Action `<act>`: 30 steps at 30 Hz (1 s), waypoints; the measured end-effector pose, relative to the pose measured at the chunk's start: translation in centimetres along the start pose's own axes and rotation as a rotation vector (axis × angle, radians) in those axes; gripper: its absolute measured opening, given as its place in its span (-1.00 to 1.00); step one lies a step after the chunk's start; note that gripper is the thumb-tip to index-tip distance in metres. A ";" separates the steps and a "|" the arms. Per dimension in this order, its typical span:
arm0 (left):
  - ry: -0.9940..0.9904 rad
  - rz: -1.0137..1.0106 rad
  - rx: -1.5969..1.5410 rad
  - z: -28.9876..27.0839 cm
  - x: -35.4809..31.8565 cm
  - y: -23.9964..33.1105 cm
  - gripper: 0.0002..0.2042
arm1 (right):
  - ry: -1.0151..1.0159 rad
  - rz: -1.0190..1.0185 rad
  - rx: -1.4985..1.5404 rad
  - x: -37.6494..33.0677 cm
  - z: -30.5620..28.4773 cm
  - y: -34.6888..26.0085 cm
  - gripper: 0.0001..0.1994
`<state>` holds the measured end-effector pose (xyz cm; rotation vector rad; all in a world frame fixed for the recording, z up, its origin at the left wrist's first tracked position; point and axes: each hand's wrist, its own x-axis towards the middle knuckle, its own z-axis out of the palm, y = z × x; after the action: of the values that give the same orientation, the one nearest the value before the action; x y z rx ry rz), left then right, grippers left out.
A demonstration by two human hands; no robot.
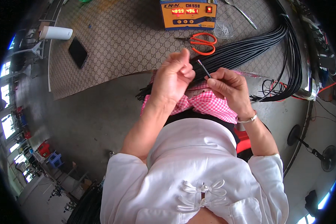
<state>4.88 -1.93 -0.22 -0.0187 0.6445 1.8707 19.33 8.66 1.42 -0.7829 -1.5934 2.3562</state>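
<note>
In my right hand (229, 87) a thin black cable (205, 70) is pinched between thumb and fingers, its short end pointing up and to the left. The tip of that end looks pale and stripped. My left hand (173, 76) is raised beside it, fingers curled in and thumb tip against the index finger. Whatever may be between those fingertips is too small to make out. Behind both hands runs a thick bundle of black cables (250, 44), lying across the table and over the pink checked cloth (211, 102) at my lap. Orange-handled scissors (212, 43) lie just beyond my hands.
An orange box with a red digital display (188, 15) stands at the far middle, a clear tray of small bits (223, 29) beside it. A slim metal tool (242, 14) lies farther right. A phone (78, 52) and white cup (56, 33) lie left on the patterned table (115, 41).
</note>
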 end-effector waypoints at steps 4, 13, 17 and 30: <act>0.106 -0.076 0.256 1.0 -0.9 -0.1 -0.85 | 0.015 0.111 0.095 0.2 -0.7 0.2 -0.87; 0.069 0.177 0.525 1.2 -0.5 -1.0 -0.95 | -0.065 0.210 0.056 0.8 -0.7 0.0 -0.83; 0.029 0.002 0.342 0.0 0.5 -0.7 -0.92 | -0.073 0.214 -0.004 0.7 -0.6 0.1 -0.84; 0.061 0.049 0.567 1.1 -0.3 -0.2 -0.89 | -0.090 0.282 0.259 1.1 -1.4 -0.1 -0.83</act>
<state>5.48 -1.68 0.71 0.3113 1.2046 1.6789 19.10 10.33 0.72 -0.9048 -1.2387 2.7594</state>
